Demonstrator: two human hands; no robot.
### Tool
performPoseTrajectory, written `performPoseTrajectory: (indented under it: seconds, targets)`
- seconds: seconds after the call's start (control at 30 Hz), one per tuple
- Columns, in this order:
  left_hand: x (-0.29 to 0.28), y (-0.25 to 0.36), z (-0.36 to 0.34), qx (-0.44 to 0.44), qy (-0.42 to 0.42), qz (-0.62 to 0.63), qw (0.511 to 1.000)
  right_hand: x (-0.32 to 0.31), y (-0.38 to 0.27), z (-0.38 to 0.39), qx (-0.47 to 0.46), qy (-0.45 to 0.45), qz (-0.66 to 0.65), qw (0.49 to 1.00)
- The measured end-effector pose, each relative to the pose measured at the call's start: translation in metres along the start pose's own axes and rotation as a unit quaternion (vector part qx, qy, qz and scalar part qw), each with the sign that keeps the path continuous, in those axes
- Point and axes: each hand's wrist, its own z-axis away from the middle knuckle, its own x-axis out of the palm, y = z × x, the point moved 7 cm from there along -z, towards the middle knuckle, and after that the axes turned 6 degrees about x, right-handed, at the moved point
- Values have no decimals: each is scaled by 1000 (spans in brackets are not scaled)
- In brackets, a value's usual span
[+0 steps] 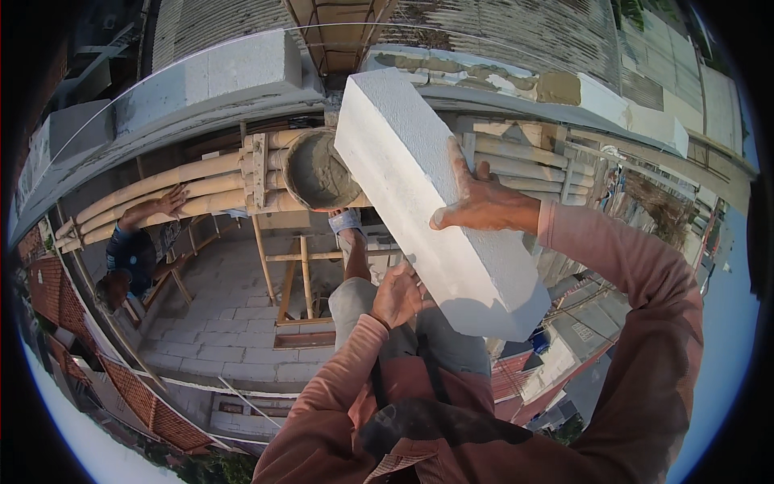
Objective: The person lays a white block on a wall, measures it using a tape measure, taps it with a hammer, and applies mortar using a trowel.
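Slanting blk btwn LH & RH

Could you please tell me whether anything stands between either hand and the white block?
Nothing visible does: the right hand is directly on the white block, and the left hand is at its lower-left edge, though contact there is unclear.
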Motion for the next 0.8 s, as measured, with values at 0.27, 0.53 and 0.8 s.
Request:
performPoseTrajectory:
  seconds: [0.27, 0.53, 0.8]
  targets:
    - [27, 59, -133, 125, -105, 83, 983, -12, 34, 27, -252, 282, 89, 921]
    - [24, 106, -222, 204, 18, 109, 973, -67, 45, -3, -335, 455, 245, 788]
    - [61, 138, -283, 245, -35, 98, 964, -123, 52, -39, -345, 466, 310, 754]
